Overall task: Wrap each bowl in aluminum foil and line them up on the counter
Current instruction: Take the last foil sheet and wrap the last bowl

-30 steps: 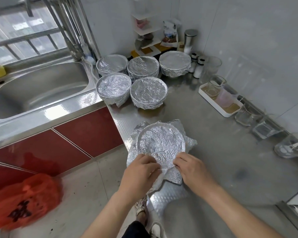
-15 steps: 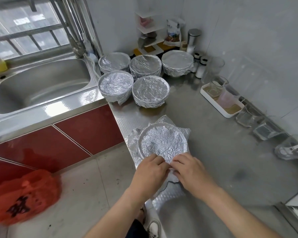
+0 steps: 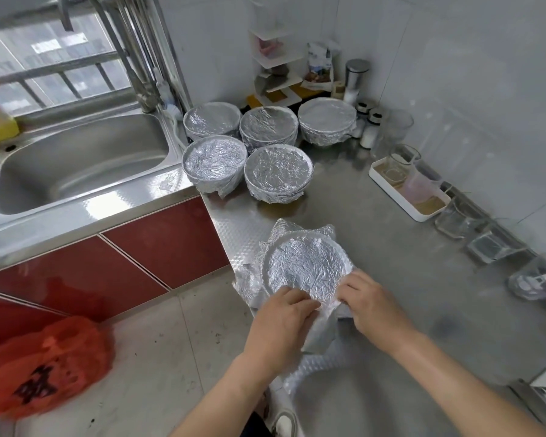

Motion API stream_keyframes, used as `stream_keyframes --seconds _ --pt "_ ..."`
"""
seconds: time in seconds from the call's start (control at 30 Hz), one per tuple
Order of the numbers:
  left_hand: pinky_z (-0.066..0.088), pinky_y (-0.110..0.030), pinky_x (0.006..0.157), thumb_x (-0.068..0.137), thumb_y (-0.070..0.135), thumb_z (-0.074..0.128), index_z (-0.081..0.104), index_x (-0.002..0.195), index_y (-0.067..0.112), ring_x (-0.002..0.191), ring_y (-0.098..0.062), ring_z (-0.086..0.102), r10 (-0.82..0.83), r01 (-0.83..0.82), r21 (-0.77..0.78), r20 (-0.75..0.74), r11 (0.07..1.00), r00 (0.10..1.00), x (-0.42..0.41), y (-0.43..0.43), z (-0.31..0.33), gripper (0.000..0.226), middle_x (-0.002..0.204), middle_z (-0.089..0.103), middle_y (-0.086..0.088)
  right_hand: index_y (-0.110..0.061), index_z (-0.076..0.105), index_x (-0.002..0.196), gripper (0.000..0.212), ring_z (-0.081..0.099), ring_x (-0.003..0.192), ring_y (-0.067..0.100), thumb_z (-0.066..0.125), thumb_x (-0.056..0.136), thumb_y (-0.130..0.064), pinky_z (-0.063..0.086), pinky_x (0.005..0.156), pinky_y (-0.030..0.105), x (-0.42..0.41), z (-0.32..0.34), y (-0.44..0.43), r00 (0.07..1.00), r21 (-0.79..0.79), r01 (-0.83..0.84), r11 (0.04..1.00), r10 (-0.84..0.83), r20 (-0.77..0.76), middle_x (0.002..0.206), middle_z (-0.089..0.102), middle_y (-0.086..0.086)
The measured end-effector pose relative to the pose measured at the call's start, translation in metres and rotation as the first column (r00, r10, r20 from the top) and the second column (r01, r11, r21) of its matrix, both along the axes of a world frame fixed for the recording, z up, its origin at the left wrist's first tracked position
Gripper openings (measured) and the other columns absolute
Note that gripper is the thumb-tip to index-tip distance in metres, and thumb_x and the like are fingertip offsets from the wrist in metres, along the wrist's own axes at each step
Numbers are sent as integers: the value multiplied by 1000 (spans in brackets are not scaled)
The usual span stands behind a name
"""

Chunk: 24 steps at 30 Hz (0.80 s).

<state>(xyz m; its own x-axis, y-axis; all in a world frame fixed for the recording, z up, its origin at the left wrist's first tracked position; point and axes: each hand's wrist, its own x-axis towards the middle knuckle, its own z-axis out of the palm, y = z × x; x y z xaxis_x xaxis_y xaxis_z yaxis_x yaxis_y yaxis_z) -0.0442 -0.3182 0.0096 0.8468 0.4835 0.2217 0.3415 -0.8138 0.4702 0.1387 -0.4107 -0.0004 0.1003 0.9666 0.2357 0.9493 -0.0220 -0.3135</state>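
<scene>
Steel counter (image 3: 391, 247) runs from the sink (image 3: 76, 162) to the tiled corner, and near its front edge stands the bowl (image 3: 306, 266) that we are wrapping. Over its mouth the foil (image 3: 249, 279) lies tight, but around the rim the flaps stand out loose, mostly on the far and left sides. Our left hand (image 3: 281, 323) and right hand (image 3: 372, 307) are both at the near rim, close together. Each grip is nearly closed: the fingers curl down over the edge and pinch the foil, we think to fold it under so the cover cannot lift. Five wrapped bowls (image 3: 278, 171) wait at the back in two rows, touching each other, probably to keep the front free for working. We judge the loose flaps remain to be pressed.
</scene>
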Motion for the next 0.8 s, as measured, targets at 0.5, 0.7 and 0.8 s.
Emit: stream_keyframes --seconds 0.5,0.7,0.8 --pt "49 -29 64 87 42 53 75 89 30 77 -16 55 -89 94 146 -44 985 995 -11 12 -10 25 79 61 11 -21 61 79 24 52 77 17 83 68 -23 50 61 33 -43 3 -6 1000 -152 -1 988 0 -2 82 55 -6" --pt "48 -32 65 94 30 51 70 80 18 73 -18 52 -169 171 260 -32 950 985 -5 11 -19 27 77 60 5 -17 58 71 22 48 71 20 79 69 -9 42 58 31 -40 -1 -4 984 -24 -62 998 65 165 75 54 0" --pt "46 -35 64 97 23 50 62 75 15 69 -20 48 -177 183 298 -48 937 983 2 9 -23 27 73 56 0 -15 56 70 23 44 70 20 77 69 -4 34 62 29 -31 0 -3 974 43 -113 993 102 203 74 51 1"
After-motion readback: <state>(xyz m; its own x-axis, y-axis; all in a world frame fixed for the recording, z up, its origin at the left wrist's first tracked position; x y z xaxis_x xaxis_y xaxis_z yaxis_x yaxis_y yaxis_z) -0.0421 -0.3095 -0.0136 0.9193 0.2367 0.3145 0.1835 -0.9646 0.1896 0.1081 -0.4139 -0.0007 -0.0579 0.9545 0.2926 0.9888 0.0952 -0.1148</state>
